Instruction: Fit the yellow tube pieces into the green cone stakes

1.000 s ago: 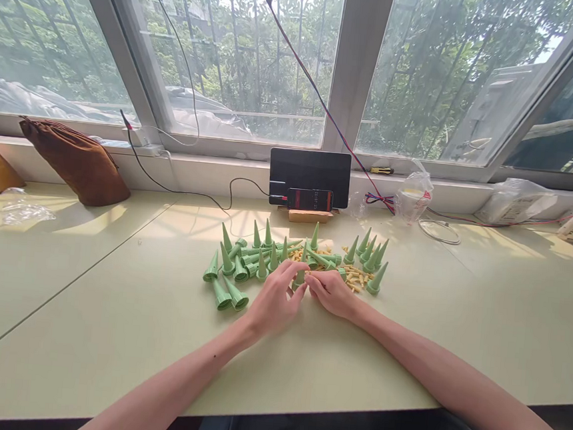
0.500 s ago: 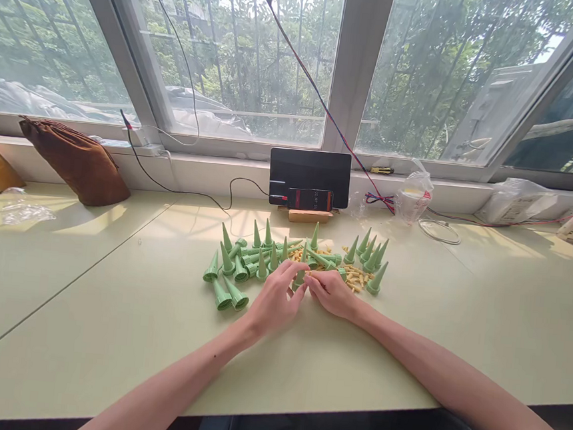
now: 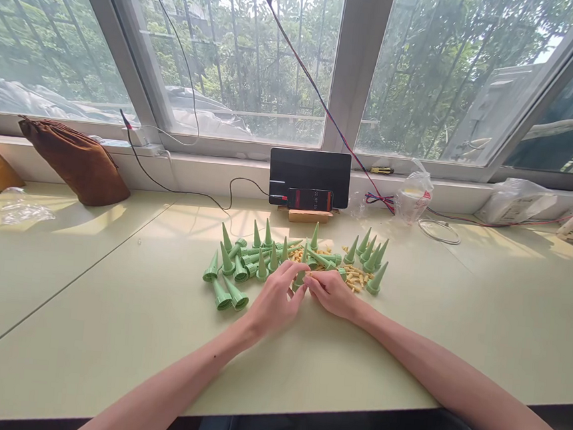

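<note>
My left hand [image 3: 279, 295] curves its fingers and thumb around an upright green plastic cone [image 3: 304, 255] with a ribbed base. Touching it from the other side, my right hand [image 3: 332, 293] has thumb and forefinger pinched on a small yellow peg, mostly hidden by the fingertips. More green cones [image 3: 225, 261] stand or lie on their sides to the left. Several others [image 3: 376, 278] stand upright to the right. Loose yellow pegs [image 3: 358, 278] are scattered beyond and beside my right hand.
A phone [image 3: 310, 198] leans on a dark tablet [image 3: 311, 167] at the back of the pale table [image 3: 378, 363]. A brown pouch [image 3: 77, 166] lies at the back left. A bagged cup [image 3: 414, 198] and cables stand along the window sill.
Almost nothing differs. Both hands stay together at the upright cone, with at most a very slight shift of the fingers.
</note>
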Available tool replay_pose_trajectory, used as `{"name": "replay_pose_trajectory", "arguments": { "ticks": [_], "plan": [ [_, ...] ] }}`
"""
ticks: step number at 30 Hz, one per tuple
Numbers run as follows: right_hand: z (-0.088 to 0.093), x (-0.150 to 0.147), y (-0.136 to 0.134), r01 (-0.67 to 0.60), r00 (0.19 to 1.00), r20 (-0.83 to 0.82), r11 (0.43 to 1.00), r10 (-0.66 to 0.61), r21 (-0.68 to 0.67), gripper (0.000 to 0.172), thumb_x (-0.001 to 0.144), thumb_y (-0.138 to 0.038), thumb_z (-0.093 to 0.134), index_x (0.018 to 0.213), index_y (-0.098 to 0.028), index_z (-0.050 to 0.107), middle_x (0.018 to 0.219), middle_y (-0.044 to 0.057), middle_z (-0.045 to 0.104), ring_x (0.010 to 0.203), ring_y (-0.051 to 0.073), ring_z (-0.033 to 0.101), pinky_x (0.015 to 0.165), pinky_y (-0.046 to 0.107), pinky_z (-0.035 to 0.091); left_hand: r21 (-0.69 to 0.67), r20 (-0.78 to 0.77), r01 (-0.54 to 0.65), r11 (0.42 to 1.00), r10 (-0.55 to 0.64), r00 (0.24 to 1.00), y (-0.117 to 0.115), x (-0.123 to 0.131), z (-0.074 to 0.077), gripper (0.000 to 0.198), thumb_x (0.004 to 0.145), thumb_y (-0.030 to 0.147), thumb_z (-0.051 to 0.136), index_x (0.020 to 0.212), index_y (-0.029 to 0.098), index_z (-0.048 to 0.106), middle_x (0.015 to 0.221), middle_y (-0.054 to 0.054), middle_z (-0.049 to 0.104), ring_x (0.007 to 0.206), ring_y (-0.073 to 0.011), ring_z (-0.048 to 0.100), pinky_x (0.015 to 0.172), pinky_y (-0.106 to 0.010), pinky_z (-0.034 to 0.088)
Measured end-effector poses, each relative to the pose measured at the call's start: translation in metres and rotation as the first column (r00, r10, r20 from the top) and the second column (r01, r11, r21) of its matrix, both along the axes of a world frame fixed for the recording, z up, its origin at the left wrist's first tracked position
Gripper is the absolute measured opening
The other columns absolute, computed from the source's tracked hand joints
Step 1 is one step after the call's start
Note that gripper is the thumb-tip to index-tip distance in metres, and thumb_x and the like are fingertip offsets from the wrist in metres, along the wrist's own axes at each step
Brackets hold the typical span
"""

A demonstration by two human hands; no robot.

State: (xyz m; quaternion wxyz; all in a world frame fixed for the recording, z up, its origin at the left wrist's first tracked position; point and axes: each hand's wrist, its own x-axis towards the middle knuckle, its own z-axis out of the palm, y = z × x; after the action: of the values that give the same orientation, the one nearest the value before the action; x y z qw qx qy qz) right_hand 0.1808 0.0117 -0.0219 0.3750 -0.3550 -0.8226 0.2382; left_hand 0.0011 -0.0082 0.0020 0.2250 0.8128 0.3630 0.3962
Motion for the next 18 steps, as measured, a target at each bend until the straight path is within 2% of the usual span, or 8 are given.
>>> {"name": "replay_pose_trajectory", "arguments": {
  "ticks": [4, 10, 18],
  "plan": [
    [-0.0001, -0.0001, -0.0001, 0.006, 1.0, -0.006, 1.0, -0.006, -0.019, 0.044, 0.102, -0.035, 0.032, 0.062, -0.019, 0.043, 0.054, -0.004, 0.043, 0.049, 0.01, 0.039, 0.054, 0.024, 0.033, -0.003, 0.007, 0.001, 1.0, -0.001, 1.0, -0.0001, 0.0002, -0.0004, 0.026, 0.09, 0.015, 0.051, 0.114, 0.024, 0.056, 0.108, -0.006, 0.057, 0.087, -0.0159, 0.061, 0.061, -0.025, 0.059],
    [-0.0021, -0.0001, 0.0001, 0.035, 0.999, -0.011, 0.999, -0.035, 0.012, 0.029, 0.099, -0.035, 0.04, 0.076, -0.02, 0.048, 0.056, -0.005, 0.042, 0.05, 0.011, 0.037, 0.052, 0.025, 0.032, -0.001, -0.001, -0.02, 1.0, 0.02, 1.0, 0.0007, -0.0004, 0.0, 0.025, 0.09, 0.017, 0.052, 0.114, 0.024, 0.056, 0.108, -0.006, 0.058, 0.088, -0.0174, 0.061, 0.061, -0.027, 0.059],
    [-0.0028, 0.0005, 0.001, -0.007, 1.0, -0.016, 0.999, 0.006, -0.044, 0.041, 0.101, -0.036, 0.035, 0.064, -0.02, 0.04, 0.055, -0.004, 0.045, 0.05, 0.011, 0.041, 0.053, 0.025, 0.035, 0.001, 0.002, -0.015, 1.0, 0.015, 1.0, 0.0013, -0.0014, -0.0002, 0.026, 0.09, 0.017, 0.052, 0.114, 0.024, 0.056, 0.108, -0.006, 0.057, 0.088, -0.0165, 0.06, 0.061, -0.025, 0.059]
  ]
}}
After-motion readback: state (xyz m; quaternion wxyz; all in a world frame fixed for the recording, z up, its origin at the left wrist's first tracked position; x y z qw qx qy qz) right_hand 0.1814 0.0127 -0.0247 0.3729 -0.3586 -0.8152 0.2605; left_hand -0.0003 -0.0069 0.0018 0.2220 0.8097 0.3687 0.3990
